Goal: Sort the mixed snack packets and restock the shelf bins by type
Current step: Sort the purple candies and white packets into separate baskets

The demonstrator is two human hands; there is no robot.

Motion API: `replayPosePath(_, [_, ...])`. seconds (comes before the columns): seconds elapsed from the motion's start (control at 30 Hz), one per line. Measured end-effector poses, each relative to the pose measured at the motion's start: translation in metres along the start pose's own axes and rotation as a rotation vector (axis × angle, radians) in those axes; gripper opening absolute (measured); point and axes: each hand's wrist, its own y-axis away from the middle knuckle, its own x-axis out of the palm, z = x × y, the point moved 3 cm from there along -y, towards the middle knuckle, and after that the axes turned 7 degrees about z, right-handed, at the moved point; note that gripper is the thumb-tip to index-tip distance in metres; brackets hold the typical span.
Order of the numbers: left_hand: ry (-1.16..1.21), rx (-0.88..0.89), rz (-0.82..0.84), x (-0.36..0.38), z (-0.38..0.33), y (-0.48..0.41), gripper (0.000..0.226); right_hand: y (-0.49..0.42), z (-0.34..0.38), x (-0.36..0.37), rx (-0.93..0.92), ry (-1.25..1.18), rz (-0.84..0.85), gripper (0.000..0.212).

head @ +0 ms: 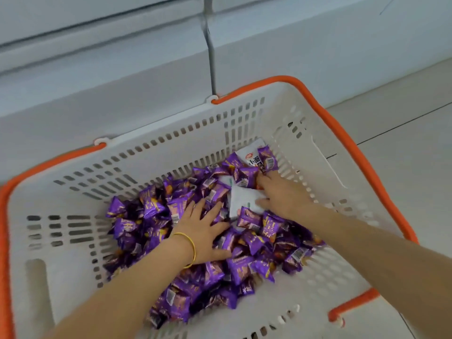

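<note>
A white plastic basket with an orange rim holds a heap of several small purple snack packets. Two white packets lie among them: one in the middle, another with black print at the far corner. My left hand, with a gold bangle at the wrist, lies flat with fingers spread on the purple heap. My right hand reaches into the pile, thumb touching the edge of the middle white packet, fingertips buried among purple packets. Whether it grips anything is hidden.
The basket's orange handles are folded down along the rim. Behind the basket runs a pale grey shelf base with a vertical seam. Light floor tiles show at the right.
</note>
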Motion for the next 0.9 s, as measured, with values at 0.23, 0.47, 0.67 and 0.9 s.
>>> replayPosePath(0.23, [-0.251, -0.016, 0.227, -0.001, 0.018, 0.027, 0.080, 0.011, -0.005, 0.014, 0.006, 0.221, 0.258, 0.061])
replayPosePath(0.47, [0.185, -0.060, -0.142, -0.034, 0.008, 0.016, 0.027, 0.004, 0.006, 0.026, 0.036, -0.114, 0.336, 0.075])
replayPosePath(0.67, [1.438, 0.223, -0.215, -0.051, -0.008, 0.013, 0.018, 0.018, 0.034, -0.009, -0.114, -0.277, 0.073, 0.051])
replayPosePath(0.9, [1.850, -0.099, -0.555, -0.038, 0.057, 0.031, 0.039, 0.013, 0.020, -0.019, -0.137, -0.848, 0.012, 0.042])
